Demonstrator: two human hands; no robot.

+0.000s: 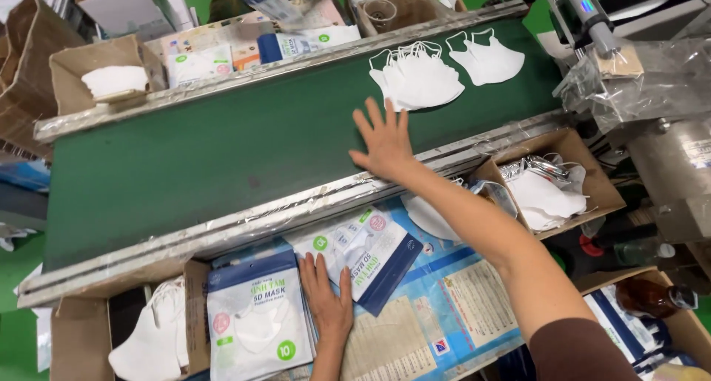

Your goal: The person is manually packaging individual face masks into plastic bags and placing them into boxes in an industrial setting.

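Reaching with right hand over green belt, fingers spread wide, holding nothing — near the stack of white masks. Pressing left hand flat, fingers open and empty, beside mask packets.

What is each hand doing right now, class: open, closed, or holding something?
Left hand: open, flat beside the mask packets, holding nothing.
Right hand: open, fingers spread over the green belt, holding nothing.

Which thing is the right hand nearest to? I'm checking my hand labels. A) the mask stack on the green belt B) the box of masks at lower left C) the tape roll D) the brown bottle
A: the right hand lies open on the green belt, fingers just short of the mask stack; the left hand rests flat beside mask packets.
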